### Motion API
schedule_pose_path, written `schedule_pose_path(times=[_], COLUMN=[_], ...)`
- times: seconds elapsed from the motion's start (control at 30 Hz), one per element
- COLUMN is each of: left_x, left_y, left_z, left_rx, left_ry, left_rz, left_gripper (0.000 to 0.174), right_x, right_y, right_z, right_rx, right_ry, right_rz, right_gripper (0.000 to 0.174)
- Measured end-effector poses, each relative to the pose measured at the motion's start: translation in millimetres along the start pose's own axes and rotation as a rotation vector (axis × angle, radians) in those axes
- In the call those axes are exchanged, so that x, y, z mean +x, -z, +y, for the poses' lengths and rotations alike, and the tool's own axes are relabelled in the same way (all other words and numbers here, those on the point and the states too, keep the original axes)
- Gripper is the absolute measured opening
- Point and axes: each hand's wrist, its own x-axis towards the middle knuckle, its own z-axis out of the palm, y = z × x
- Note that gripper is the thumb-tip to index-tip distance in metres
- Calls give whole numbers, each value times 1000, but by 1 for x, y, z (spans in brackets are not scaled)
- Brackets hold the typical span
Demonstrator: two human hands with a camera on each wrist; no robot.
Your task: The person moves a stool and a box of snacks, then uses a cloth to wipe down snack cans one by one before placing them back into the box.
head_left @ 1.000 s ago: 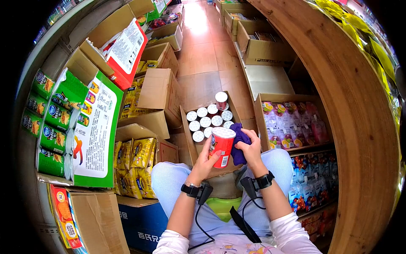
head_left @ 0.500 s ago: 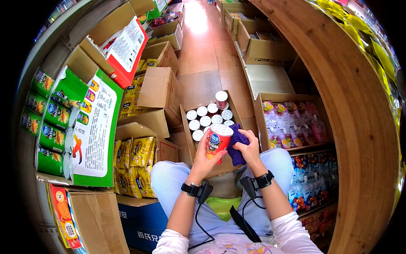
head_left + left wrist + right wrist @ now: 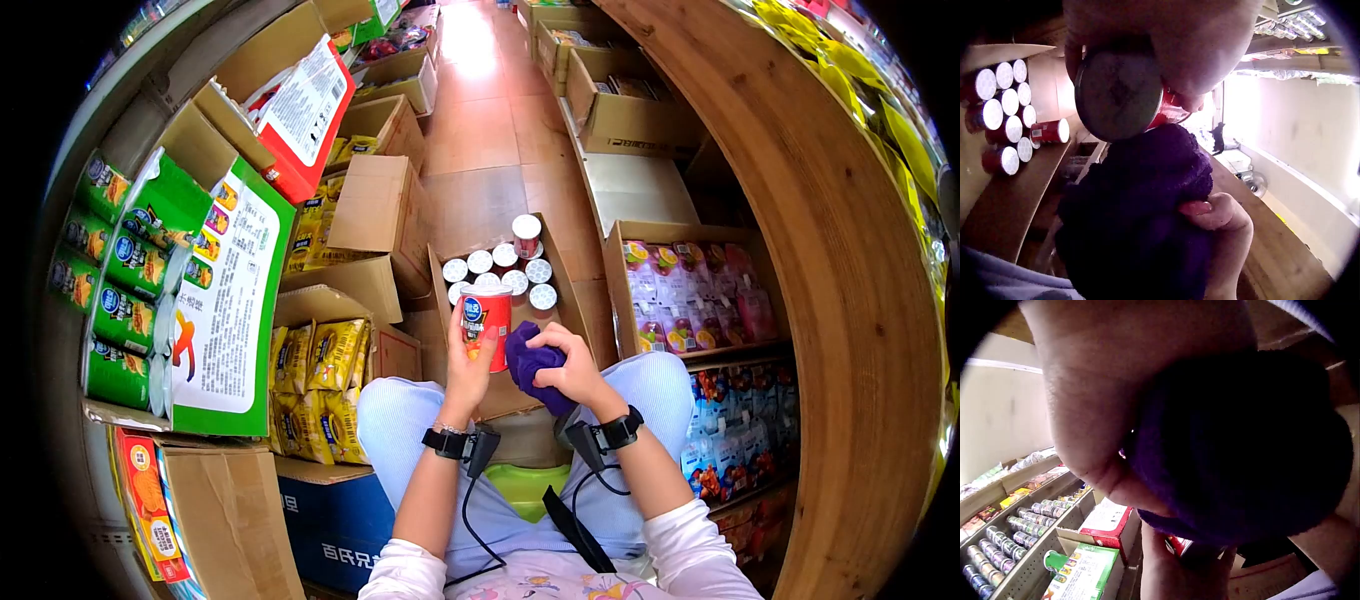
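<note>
My left hand (image 3: 468, 366) grips a red snack canister (image 3: 497, 340) with a pale lid, held nearly upright with its front label showing. A bunched purple cloth (image 3: 532, 362) is in my right hand (image 3: 575, 372), close at the canister's right side. In the left wrist view the canister's round base (image 3: 1119, 94) overlaps the top of the cloth (image 3: 1135, 200). The cloth covers most of the right wrist view. Behind my hands, an open cardboard box (image 3: 572, 300) holds several more canisters (image 3: 540, 297) with pale lids; one (image 3: 526, 236) sits higher than the others.
To the left stand boxes of yellow snack packets (image 3: 335, 360) and a green display box with green canisters (image 3: 125, 315). On the right are a box of pink and purple pouches (image 3: 690, 290) and a wooden shelf edge (image 3: 850, 250). The tiled floor (image 3: 480, 140) runs ahead.
The canister has turned from its barcode side to its front label and moved left, now more upright. The right hand and cloth have shifted left and slightly down.
</note>
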Motion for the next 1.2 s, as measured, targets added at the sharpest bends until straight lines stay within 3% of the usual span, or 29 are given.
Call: schedule_pose_path(times=[0.13,0.23,0.4,0.5,0.6,0.83,1.03,1.2], left_x=[1,6,-1,-6,-8,-8,-8,-4], left_y=[0,4,4,5,5,11,9,6], left_z=[-3,-15,-10,-10,-8,-14,-10,-3], left_rx=[-64,-142,-347,-371,-408,-487,-416,-399], left_ry=[42,81,141,168,170,172,118,120], left_rz=[26,80,48,-2,-4,3,53,94], left_gripper=[63,62,65,65,62,56,56,56], right_x=[0,2,5,2,2,4,1,0], right_y=[2,5,15,17,13,7,4,8], right_z=[-2,-1,-2,-15,-16,-1,6,1], right_rx=[-42,10,385,605,567,291,63,166], right_ry=[-35,78,-53,-237,-271,-131,-77,-71], right_rz=[-67,158,390,361,327,277,95,5], right_gripper=[40,41,42,45,48,48,49,48])
